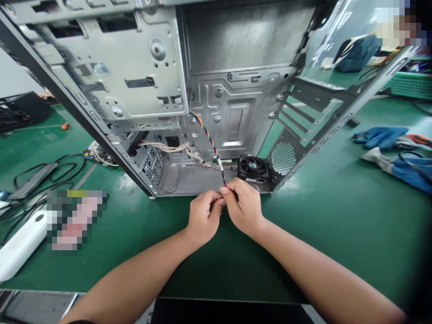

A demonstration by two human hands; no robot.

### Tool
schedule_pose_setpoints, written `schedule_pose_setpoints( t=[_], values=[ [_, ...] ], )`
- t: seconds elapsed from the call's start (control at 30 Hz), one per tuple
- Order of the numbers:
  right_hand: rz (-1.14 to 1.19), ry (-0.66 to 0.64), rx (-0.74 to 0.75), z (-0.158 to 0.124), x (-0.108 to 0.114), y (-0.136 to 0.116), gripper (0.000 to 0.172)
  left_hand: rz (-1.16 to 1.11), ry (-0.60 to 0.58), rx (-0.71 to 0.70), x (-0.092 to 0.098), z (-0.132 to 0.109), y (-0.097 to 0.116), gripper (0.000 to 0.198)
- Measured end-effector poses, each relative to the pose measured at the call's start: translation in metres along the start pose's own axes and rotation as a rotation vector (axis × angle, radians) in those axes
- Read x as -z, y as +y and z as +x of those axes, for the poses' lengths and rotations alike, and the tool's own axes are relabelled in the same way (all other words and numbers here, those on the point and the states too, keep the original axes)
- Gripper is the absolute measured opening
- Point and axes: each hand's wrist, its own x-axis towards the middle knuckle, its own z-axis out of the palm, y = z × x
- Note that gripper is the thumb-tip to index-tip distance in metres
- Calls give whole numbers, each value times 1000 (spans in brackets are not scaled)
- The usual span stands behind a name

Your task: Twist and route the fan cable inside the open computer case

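An open metal computer case (pixel 128 96) stands on the table in front of me. From its drive cage comes a twisted multicoloured cable (pixel 206 133) with a white label, drawn taut down to my fingers. My right hand (pixel 245 207) pinches the cable's end between thumb and forefinger. Right beside it, my left hand (pixel 204 217) is closed in a pinch at the same spot; the fingers hide the cable's tip. A black cooling fan (pixel 253 167) rests at the bottom right of the case. Pale bundled wires (pixel 168 146) hang inside at the left.
Blue gloves (pixel 381 136) and a blue-and-white cloth item (pixel 413 168) lie at the right, near a green basket (pixel 410 85). Black cables (pixel 72 168), a grey bar-shaped device (pixel 35 180) and a white object (pixel 25 243) occupy the left of the green table (pixel 135 252).
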Motion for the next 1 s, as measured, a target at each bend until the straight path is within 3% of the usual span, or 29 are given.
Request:
schedule_pose_setpoints(
  t=[0.37, 1.0],
  values=[
    [-31, 18, -29, 0, 3, 1, 19, 11, 25, -71, -1, -2, -1, 12],
    [-34, 16, 40, -2, 0, 3, 17, 11, 17, -59, -2, -2, -2, 15]
  ],
)
